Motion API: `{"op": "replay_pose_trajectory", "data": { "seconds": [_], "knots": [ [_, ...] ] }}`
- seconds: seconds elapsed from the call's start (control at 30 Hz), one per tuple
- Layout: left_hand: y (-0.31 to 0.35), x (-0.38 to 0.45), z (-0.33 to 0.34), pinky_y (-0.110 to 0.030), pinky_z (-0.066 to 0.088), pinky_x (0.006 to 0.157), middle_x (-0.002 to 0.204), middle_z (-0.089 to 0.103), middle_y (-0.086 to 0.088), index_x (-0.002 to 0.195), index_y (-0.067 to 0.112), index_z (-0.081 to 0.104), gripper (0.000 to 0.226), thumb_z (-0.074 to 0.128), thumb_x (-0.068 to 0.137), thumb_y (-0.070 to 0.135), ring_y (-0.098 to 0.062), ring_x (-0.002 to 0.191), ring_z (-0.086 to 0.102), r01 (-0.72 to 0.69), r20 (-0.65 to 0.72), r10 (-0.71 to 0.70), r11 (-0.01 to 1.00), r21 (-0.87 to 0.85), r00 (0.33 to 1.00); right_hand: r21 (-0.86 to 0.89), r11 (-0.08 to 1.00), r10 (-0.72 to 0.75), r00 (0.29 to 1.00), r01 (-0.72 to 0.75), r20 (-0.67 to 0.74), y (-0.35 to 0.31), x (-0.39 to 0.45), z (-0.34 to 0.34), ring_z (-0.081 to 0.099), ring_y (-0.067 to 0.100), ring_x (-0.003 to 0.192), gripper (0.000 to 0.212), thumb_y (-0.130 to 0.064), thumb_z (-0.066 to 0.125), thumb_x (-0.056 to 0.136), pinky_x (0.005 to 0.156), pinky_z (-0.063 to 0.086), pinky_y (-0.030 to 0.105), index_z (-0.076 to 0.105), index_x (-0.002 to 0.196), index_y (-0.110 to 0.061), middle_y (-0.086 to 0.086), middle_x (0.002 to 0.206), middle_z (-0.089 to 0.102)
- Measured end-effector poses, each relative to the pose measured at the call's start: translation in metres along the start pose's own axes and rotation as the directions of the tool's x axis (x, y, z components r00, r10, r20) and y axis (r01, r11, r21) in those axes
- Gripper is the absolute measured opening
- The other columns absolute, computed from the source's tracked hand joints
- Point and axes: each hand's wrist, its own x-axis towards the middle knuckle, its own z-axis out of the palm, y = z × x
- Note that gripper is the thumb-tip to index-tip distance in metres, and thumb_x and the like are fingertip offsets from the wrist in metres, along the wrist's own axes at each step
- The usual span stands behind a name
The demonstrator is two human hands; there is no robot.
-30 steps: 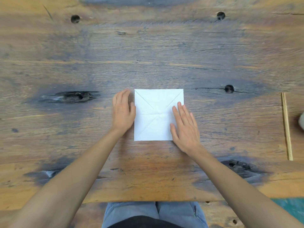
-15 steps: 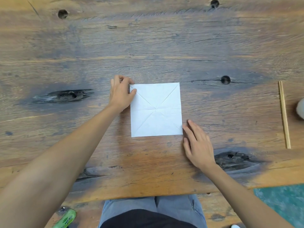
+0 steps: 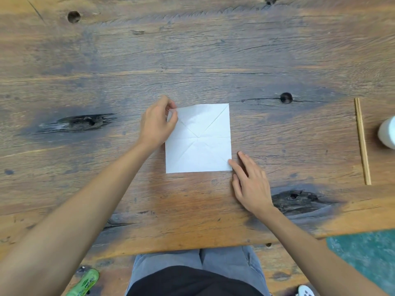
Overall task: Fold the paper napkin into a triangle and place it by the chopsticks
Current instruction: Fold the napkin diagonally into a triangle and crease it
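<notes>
Left hand pinches the far-left corner of a creased paper napkin lying mid-bench; right hand, open, pins the near-right corner. Next, likely: a diagonal fold, chopsticks well apart.

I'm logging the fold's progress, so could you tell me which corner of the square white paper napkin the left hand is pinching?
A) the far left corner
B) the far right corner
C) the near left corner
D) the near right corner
A: the left hand has its fingertips closed on the far left corner of the square white paper napkin, lifting it slightly, while the right hand rests at the near right corner.
</notes>
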Motion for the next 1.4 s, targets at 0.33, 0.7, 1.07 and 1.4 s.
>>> {"op": "replay_pose_trajectory", "data": {
  "seconds": [0.33, 0.7, 1.07, 1.4],
  "knots": [
    [0.060, -0.068, 0.028, -0.042, 0.057, 0.073, 0.093, 0.070, 0.002, 0.100, 0.010, 0.064, 0.007, 0.066, 0.093, 0.013, -0.019, 0.078, 0.066, -0.212, -0.055, 0.208, 0.973, -0.093, 0.977, 0.045, 0.999, -0.012, 1.000, 0.012, 0.002, 0.002, -0.001, -0.001, 0.037, 0.030, 0.150, 0.048, -0.020, 0.051, 0.100, 0.114, 0.042, 0.048, 0.051, 0.148, -0.023, 0.012, 0.164, 0.039],
    [0.088, -0.109, 0.079, -0.042, 0.055, 0.068, 0.096, 0.071, 0.003, 0.101, 0.013, 0.067, 0.008, 0.065, 0.094, 0.015, -0.024, 0.093, 0.065, -0.243, 0.125, 0.236, 0.969, 0.050, 0.964, 0.180, 0.979, 0.092, 0.995, -0.095, 0.021, 0.007, -0.011, -0.010, 0.039, 0.028, 0.151, 0.050, -0.020, 0.054, 0.103, 0.120, 0.038, 0.047, 0.048, 0.152, -0.013, 0.009, 0.167, 0.034],
    [0.070, -0.109, 0.105, -0.042, 0.049, 0.080, 0.105, 0.069, -0.003, 0.109, 0.014, 0.068, 0.025, 0.072, 0.085, 0.021, -0.032, 0.104, 0.061, -0.370, 0.328, 0.279, 0.892, 0.259, 0.903, 0.224, 0.970, 0.095, 0.995, -0.093, 0.002, 0.021, -0.025, -0.008, 0.041, 0.032, 0.147, 0.045, -0.021, 0.055, 0.103, 0.118, 0.039, 0.050, 0.053, 0.147, -0.012, 0.013, 0.164, 0.036],
    [0.058, -0.107, 0.107, -0.042, 0.049, 0.076, 0.106, 0.071, 0.002, 0.095, 0.018, 0.075, 0.010, 0.076, 0.085, 0.021, -0.030, 0.102, 0.062, -0.502, 0.314, 0.425, 0.835, 0.225, 0.849, 0.217, 0.976, 0.025, 0.999, -0.017, -0.035, 0.020, -0.024, -0.004, 0.046, 0.033, 0.141, 0.040, -0.020, 0.058, 0.100, 0.108, 0.041, 0.049, 0.062, 0.140, -0.024, 0.012, 0.161, 0.042]
  ]
}}
